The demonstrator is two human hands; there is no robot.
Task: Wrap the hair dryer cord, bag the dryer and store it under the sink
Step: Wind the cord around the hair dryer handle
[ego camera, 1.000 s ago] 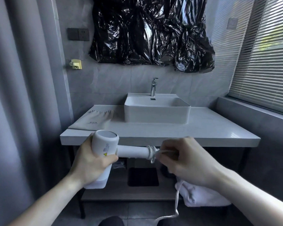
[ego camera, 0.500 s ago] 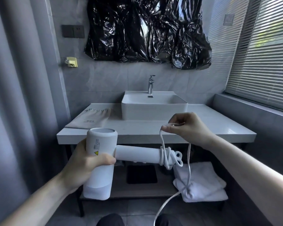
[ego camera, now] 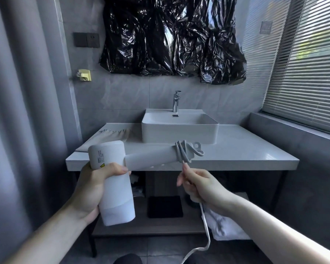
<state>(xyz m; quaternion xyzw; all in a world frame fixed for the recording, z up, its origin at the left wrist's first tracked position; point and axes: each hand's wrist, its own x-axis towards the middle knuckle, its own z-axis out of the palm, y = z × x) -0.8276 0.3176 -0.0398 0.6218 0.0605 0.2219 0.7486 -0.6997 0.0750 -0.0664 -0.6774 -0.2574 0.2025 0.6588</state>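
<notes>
Grey-tiled bathroom, vanity countertop (ego camera: 236, 155) ahead: my left hand (ego camera: 95, 187) clamps the hair dryer (ego camera: 114, 180) body, my right hand (ego camera: 200, 189) pinches its cord (ego camera: 182, 151) below the handle coils, where I judge steady tension keeps turns snug.

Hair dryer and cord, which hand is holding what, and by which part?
The left hand grips the hair dryer around its barrel. The right hand pinches the cord just below the coils on the handle.
</notes>
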